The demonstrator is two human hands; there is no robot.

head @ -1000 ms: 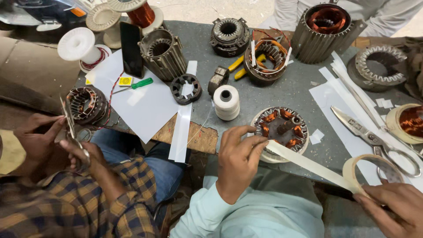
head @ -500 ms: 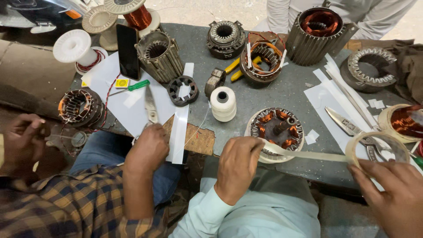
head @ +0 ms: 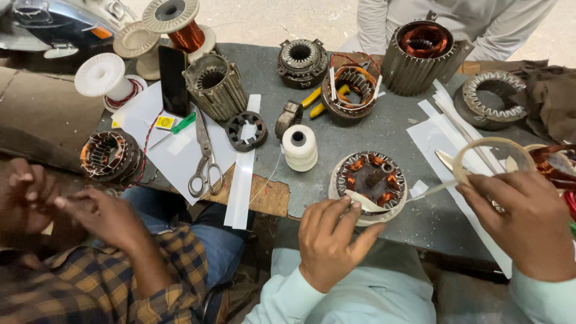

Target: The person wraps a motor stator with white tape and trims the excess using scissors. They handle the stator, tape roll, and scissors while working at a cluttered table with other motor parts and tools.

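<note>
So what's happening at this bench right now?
The person's left hand presses a strip of pale tape against the rim of a small copper-wound stator at the table edge. Their right hand holds the tape roll out to the side, the strip stretched between. A co-worker in a plaid shirt sits alongside, with scissors lying on white paper nearby.

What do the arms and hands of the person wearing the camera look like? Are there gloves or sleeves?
No gloves: the left hand and the right hand are both bare, with no rings or watch showing. Each arm wears a long, pale mint-green sleeve of smooth cloth that ends at the wrist. The cuffs look plain, with no pattern or markings. The checked sleeve nearby belongs to another person.
</note>
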